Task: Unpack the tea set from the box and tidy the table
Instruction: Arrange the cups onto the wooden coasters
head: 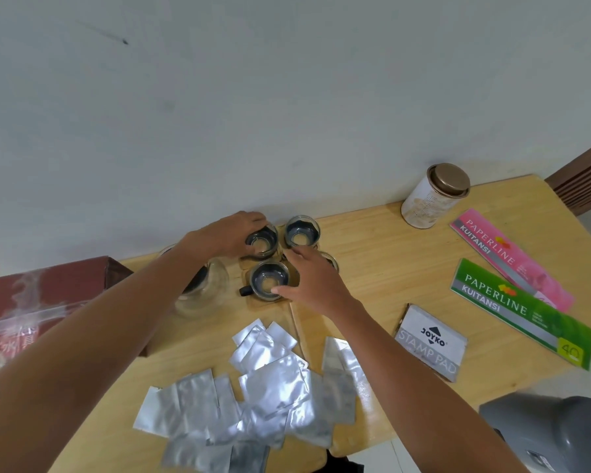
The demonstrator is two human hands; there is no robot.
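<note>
While your left hand (231, 238) curls around the far-left small clear glass cup with a dark inner base (262, 241), your right hand (309, 278) lies spread and relaxed, fingers resting against the rim of the nearest matching glass cup with a black handle (269, 280) — not gripping it, as far as can be told

Placement, as a judgement: you are gathering the cups into a tight cluster at the back of the pale wooden table (389, 254), close to the wall, likely to free the front edge. A third glass cup (302, 232) stands just beside the held one; a fourth (330, 259) is mostly hidden behind your right hand

Rounded clear glass teapot with a dark lid (202, 291) sits under your left forearm, just left of the cluster. Dark red cardboard box with clear tape (38, 308) rests at the table's left edge

Look of the set: thin transparent walls, dark bases, pale table showing through; each cup seems to sit on a small clear saucer, hard to confirm

Loose silver foil sachets (253, 387) lie scattered in front, overlapping — still untidy. White tin with a bronze lid (430, 196), stamp pad box (430, 343) and two receipt books (519, 302) sit well apart to the right
</note>
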